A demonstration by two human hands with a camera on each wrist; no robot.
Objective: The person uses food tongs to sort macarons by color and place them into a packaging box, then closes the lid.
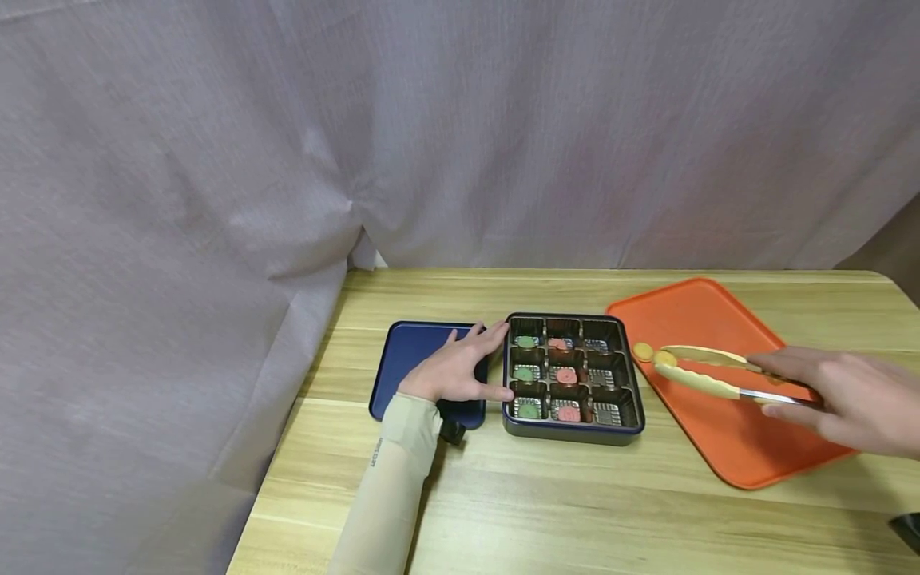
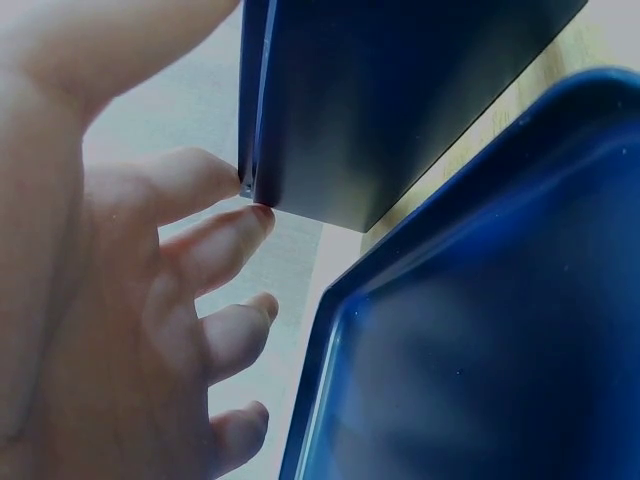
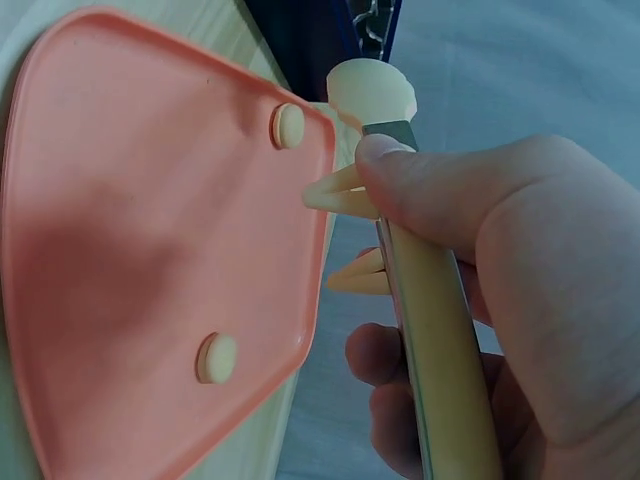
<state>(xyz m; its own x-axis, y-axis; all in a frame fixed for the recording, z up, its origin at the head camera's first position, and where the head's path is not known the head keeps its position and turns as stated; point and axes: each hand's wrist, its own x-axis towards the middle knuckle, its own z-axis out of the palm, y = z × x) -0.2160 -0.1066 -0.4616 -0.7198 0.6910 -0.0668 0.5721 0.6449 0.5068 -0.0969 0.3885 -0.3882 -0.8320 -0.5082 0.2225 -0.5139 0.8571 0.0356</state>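
Silvery tongs [image 1: 740, 392] with pale, scalloped yellow heads are gripped by the curled fingers of the right hand [image 1: 858, 391]; between the heads a yellow disc [image 1: 664, 358] is framed, though whether it is pinched or loose cannot be told. Beside it, toward nine o'clock, another smooth round disc [image 1: 643, 352] is borne by the orange tray [image 1: 747, 451], set at three o'clock from the box [image 1: 575, 432]. The box, rounded at its corners, is lined with a glossy black insert, its nine compartments ribbed underneath; green discs [image 1: 528, 410] are held in its nine o'clock column, pink discs [image 1: 569, 412] in the middle one. Its nine o'clock side is touched by the left hand [image 1: 453, 371], fingers spread wide, by which the flat blue lid [image 1: 413, 359] is partly hidden. At four o'clock a black object [image 1: 908, 529] is cut off, its nature unclear.
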